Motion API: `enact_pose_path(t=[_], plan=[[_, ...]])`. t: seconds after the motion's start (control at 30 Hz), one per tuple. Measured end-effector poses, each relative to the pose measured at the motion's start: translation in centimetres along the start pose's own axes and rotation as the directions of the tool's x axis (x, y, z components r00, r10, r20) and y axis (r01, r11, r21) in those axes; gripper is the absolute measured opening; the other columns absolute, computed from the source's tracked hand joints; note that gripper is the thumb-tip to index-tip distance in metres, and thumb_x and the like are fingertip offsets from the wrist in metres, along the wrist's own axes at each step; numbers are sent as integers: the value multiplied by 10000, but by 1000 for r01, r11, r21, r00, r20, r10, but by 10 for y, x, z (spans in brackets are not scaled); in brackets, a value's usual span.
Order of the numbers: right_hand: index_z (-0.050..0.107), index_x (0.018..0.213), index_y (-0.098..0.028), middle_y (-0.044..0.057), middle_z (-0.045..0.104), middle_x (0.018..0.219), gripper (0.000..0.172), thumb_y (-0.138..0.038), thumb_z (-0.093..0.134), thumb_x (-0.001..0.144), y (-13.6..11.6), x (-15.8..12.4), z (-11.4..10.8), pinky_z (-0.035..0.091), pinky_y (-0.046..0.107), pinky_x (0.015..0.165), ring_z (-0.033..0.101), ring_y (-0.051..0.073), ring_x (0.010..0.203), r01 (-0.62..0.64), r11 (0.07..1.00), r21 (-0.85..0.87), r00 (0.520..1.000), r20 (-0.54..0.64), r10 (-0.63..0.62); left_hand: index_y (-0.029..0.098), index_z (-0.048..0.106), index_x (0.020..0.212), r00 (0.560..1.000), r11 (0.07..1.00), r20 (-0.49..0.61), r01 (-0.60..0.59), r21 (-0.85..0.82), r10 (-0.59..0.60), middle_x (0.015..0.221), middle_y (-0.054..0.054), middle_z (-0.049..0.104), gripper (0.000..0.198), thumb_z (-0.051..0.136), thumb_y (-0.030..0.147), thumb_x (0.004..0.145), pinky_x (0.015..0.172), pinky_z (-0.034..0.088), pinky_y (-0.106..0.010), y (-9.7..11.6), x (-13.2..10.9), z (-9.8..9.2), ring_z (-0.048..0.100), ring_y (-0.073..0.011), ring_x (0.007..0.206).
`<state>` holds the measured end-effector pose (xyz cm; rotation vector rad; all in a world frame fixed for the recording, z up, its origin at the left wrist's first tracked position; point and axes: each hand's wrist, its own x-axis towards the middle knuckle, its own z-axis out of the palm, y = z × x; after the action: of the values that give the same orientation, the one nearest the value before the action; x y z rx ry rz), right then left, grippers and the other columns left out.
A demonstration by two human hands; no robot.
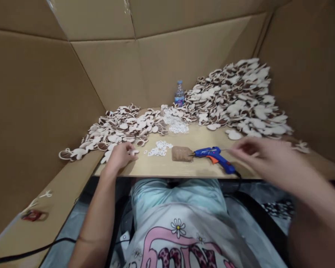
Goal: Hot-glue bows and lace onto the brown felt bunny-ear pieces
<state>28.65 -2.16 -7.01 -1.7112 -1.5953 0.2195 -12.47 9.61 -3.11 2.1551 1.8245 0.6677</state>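
Observation:
My left hand [124, 155] rests at the left of the table, fingers closed around a small white padded piece [134, 152] that partly shows past the fingertips. A blue hot glue gun [208, 152] with an orange trigger lies on the table, its nozzle on a brown block [182, 153]. Behind the gun, my right hand [254, 150], somewhat blurred, pinches the pale glue stick [225, 150] sticking out of its rear end. Between my left hand and the block lie small white tags [159, 148] with dark marks in a loose heap.
Piles of white-and-brown padded pieces with cords stand at the left [120, 124] and high at the right [240, 100]. A water bottle [179, 95] and a plastic bag of white tags [176, 123] are at the back. Cardboard walls [167, 67] enclose the table [153, 169]. A black cable [33, 252] runs lower left.

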Motion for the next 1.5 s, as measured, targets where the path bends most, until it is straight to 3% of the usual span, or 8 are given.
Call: enact_pose_path(t=[0.1, 0.2, 0.4, 0.6, 0.73, 0.97, 1.2, 1.5], plan=[[601, 586, -188, 37, 640, 548, 286, -382, 797, 663, -33, 16, -15, 334, 261, 429, 549, 154, 472, -203, 929, -311, 900, 314, 302, 208, 661, 764, 999, 998, 9, -51, 43, 51, 826, -65, 727, 166, 686, 135, 617, 700, 424, -297, 2, -1, -1, 648, -287, 836], [588, 566, -183, 27, 631, 534, 202, -229, 773, 634, -52, 22, -4, 314, 252, 450, 552, 152, 494, -253, 901, -352, 851, 362, 380, 199, 651, 820, 998, 996, -7, -57, 67, 58, 851, -101, 720, 218, 604, 83, 641, 724, 426, -323, 3, -1, -1, 646, -315, 861], [545, 479, -185, -13, 563, 462, 206, -95, 647, 634, -49, 22, 15, 283, 236, 435, 510, 125, 452, -254, 930, -265, 873, 351, 338, 201, 592, 880, 993, 999, -116, -22, -28, 19, 793, -100, 676, 163, 574, 148, 727, 746, 439, -363, -2, 1, 1, 642, -330, 842], [522, 569, -206, -13, 564, 515, 151, -232, 600, 695, -50, 26, 5, 335, 244, 447, 509, 145, 490, -258, 965, -34, 941, 217, 260, 226, 443, 949, 965, 942, -262, -63, -331, -27, 741, -15, 597, 219, 574, 335, 811, 690, 478, -337, 10, 1, 2, 637, -255, 760], [494, 732, -220, -28, 562, 558, 45, -263, 498, 722, -58, 25, 5, 427, 254, 493, 547, 155, 503, -230, 957, 176, 966, 157, 204, 241, 400, 863, 974, 833, -224, -148, -533, 30, 701, 25, 576, 205, 536, 392, 839, 610, 507, -277, 34, -9, 7, 641, -189, 692], [561, 965, -173, -47, 540, 602, 280, -348, 584, 747, -87, 11, 14, 386, 237, 459, 473, 132, 483, -125, 934, 335, 988, 132, 85, 193, 654, 891, 984, 474, -54, -129, -871, 169, 892, -28, 691, 128, 651, 276, 793, 748, 517, -275, 73, -34, 6, 661, -160, 822], [592, 860, -179, -10, 582, 688, 277, -454, 620, 836, -105, -10, 15, 391, 240, 562, 488, 140, 609, 86, 955, 285, 994, 43, -102, 202, 724, 793, 977, 525, -87, -179, -832, 196, 812, -15, 734, 95, 770, 226, 714, 741, 503, -275, 90, -52, 2, 666, -169, 790], [588, 909, -174, -68, 492, 591, 370, -427, 767, 707, -117, -18, 24, 291, 212, 414, 332, 74, 450, -120, 831, 544, 986, 161, 38, 193, 779, 757, 958, 473, 88, -54, -879, 274, 818, -60, 781, 77, 780, 233, 690, 748, 521, -330, 106, -66, 20, 695, -209, 761]])
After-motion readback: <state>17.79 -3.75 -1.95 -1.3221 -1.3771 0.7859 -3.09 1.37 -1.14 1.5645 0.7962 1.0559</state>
